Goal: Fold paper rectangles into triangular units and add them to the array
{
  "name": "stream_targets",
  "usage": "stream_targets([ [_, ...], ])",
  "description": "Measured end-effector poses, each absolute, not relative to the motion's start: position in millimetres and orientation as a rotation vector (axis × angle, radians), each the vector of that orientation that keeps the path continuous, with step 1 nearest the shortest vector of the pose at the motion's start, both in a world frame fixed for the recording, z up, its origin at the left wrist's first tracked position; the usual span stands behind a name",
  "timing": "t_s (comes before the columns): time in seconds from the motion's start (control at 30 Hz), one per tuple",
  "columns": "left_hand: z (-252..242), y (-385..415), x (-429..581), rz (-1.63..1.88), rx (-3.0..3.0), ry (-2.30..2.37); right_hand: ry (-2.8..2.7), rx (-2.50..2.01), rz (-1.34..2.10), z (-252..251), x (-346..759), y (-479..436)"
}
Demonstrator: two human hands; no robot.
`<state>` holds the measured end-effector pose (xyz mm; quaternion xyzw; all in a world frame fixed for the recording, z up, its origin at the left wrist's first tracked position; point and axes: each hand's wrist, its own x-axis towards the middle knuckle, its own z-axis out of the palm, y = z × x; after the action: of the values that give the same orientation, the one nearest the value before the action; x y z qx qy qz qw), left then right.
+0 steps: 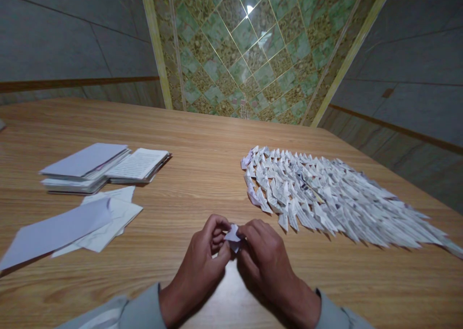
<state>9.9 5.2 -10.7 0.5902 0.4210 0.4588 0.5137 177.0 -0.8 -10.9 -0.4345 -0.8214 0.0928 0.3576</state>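
Paper scrap (233, 238) | left hand (197, 266), right hand (267, 256): fingers pinching it | folded-paper pile (311, 194) right | stacked booklets (104, 167) left

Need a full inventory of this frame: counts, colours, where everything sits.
wood-grain table: 1, light brown, under everything
folded paper pieces: many, too many to count, white with print, dense spread on the table's right
booklet stack: count unclear, pale lilac top cover, table's left
open printed booklet: 1, white, beside the stack
lilac sheet: 1, pale lilac, front left, over white sheets
white sheets: several, white, front left
ceiling panels: many, green and gold, overhead
wall panels: several, grey, both sides
small paper piece: 1, white, between the hands
left hand: 1, pinching the small paper piece
right hand: 1, pinching the small paper piece
sleeves: 2, grey, front edge
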Motion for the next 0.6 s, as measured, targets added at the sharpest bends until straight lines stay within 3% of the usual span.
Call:
stream_targets([
  [0.3,-13,8,11,1.101,1.217,0.979,-2.107,-1.095,0.345,-13,178,0],
  [0.6,-22,6,6,1.075,1.439,1.021,-1.681,-1.191,0.927,-6,177,4],
])
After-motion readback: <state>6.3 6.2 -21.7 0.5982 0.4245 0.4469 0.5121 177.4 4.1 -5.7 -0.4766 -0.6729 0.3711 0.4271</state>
